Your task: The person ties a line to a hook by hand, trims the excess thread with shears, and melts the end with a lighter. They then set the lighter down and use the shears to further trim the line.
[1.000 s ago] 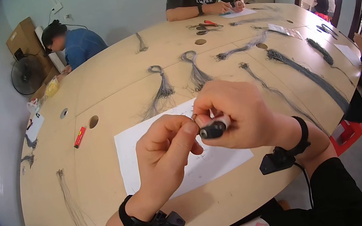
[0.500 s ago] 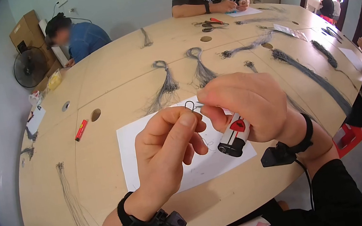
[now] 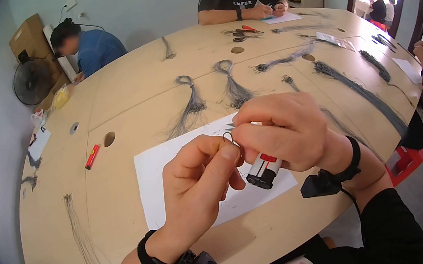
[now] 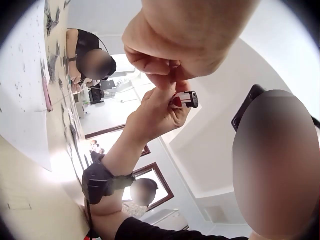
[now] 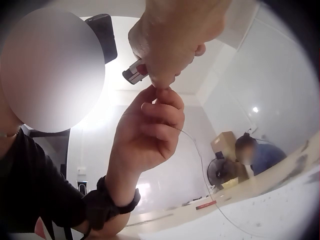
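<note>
My left hand (image 3: 198,184) pinches a small dark fish hook (image 3: 228,136) between thumb and index finger, its bend sticking up. A thin line (image 5: 202,165) trails from that hand in the right wrist view. Beside it, my right hand (image 3: 289,130) has its fingers curled round a white and red lighter (image 3: 264,171), its black end pointing down toward me. The right thumb and index fingertips come right up to the hook. What they pinch is hidden. Under both hands lies a white paper sheet (image 3: 158,197), with scissors (image 4: 47,95) on it in the left wrist view.
Bundles of grey line (image 3: 192,99) with hooks lie across the wooden table (image 3: 124,110). A red lighter (image 3: 92,157) lies at left, close to a round table hole (image 3: 109,139). Pliers (image 3: 249,29) lie at the back. Other people sit around the table.
The right hand drew back from the left fingertips, uncovering the hook and tilting the lighter, then came in close again. The left hand keeps its pinch on the hook.
</note>
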Demonstrator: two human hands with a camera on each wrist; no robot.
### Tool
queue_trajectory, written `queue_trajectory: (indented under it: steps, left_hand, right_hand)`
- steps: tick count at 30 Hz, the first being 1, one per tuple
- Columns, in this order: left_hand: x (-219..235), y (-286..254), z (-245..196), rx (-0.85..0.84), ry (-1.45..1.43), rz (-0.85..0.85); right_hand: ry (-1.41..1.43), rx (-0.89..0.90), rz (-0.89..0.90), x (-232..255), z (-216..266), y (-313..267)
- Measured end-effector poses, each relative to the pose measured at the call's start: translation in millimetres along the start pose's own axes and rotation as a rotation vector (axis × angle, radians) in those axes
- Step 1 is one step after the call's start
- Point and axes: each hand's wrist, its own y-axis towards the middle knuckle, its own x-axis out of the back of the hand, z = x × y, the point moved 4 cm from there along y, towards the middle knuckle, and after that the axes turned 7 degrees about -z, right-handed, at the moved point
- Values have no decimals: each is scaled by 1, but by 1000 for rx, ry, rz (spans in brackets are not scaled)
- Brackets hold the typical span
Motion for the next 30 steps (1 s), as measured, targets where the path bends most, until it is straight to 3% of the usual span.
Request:
queue_trajectory:
  steps: [6, 8, 11, 25, 28, 30]
  left_hand:
    - [-1, 0, 1, -2, 15, 6]
    - [-1, -1, 1, 21, 8, -12]
    - [0, -1, -1, 8, 15, -35]
    - [-2, -1, -1, 19, 20, 81]
    - [-3, -1, 1, 14, 0, 75]
    - [-3, 0, 4, 18, -3, 87]
  right_hand:
    - [87, -47, 45, -1, -1, 0]
    - [109, -179, -91, 1, -5, 2]
    - [148, -333, -58, 4, -2, 6]
    - [143, -244, 9, 3, -3, 4]
    - [425, -661, 19, 4, -11, 3]
    - [457, -638, 51, 2, -11, 5]
